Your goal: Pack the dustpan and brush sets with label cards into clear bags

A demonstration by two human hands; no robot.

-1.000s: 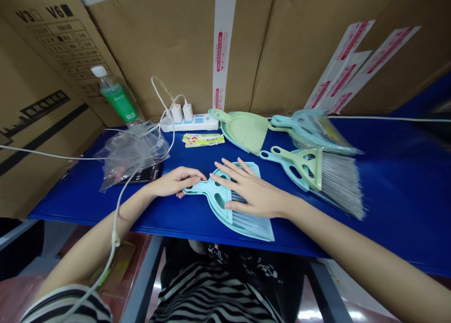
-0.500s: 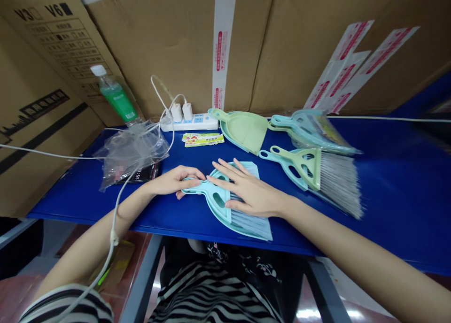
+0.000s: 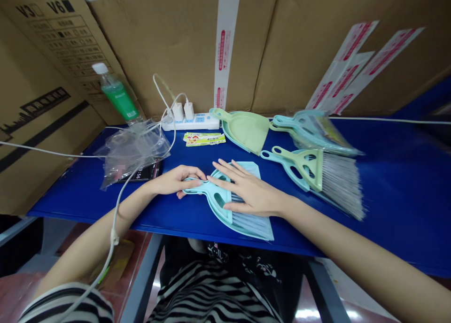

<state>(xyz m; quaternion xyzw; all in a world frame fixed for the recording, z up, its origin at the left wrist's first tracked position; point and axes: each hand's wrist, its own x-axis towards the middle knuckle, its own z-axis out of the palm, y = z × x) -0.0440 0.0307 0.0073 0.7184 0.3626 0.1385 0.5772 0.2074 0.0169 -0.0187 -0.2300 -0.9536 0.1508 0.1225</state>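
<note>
My left hand [image 3: 175,181] curls around the handle of a light-blue plastic dustpan [image 3: 219,198], which lies flat on the blue table [image 3: 88,196]. My right hand [image 3: 251,191] rests spread over the pan. Grey bristles of a hand brush [image 3: 251,224] show under that hand, nested in the pan, and the brush's head is mostly hidden. Beyond my right fingers stand a pale green dustpan [image 3: 244,130] and a green-and-blue hand brush [image 3: 306,169]. Neither hand touches them.
A bagged dustpan set [image 3: 313,130] lies at the back right. Further left are leaflets [image 3: 204,139], a power strip [image 3: 186,122], a green-liquid bottle [image 3: 116,95], a clear plastic bag [image 3: 134,151] and a phone [image 3: 148,171]. Cardboard boxes stand behind the table.
My right hand has shifted slightly left over the dustpan, and my left fingers now lie closer around its handle. The other objects stay put, with only slight camera movement.
</note>
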